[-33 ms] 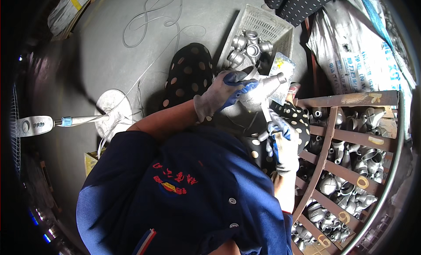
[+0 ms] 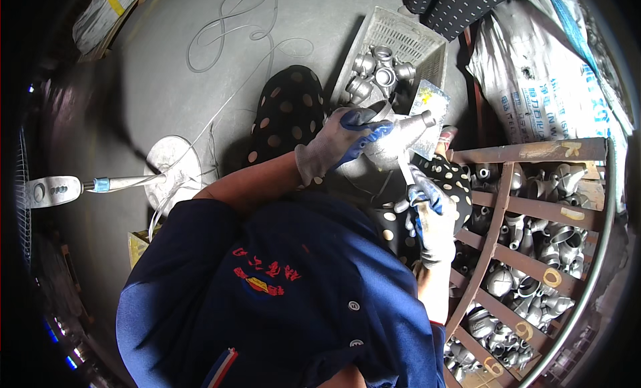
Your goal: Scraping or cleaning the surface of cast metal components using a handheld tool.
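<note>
My left hand [image 2: 347, 137], in a white and blue work glove, is closed around a grey metal casting [image 2: 390, 147]. The casting has a rounded body, an open round mouth by my fingers and a narrower neck pointing right. Just below it, my gloved right hand [image 2: 431, 208] grips a narrow, pale hand tool [image 2: 405, 169]. The tool's tip is at the casting's lower edge; I cannot tell whether they touch. Its exact kind is unclear in the glare. A flat, worn board [image 2: 429, 124] lies behind the casting.
A grey plastic crate [image 2: 427, 44] ahead holds several metal castings [image 2: 385, 76]. At right stands a brown metal rack [image 2: 527, 264] over many similar parts. A white woven sack [image 2: 527, 67] leans behind it. A floor fan [image 2: 57, 191] and loose cable are at left. Another person's dotted trousers [image 2: 454, 11] show at the top.
</note>
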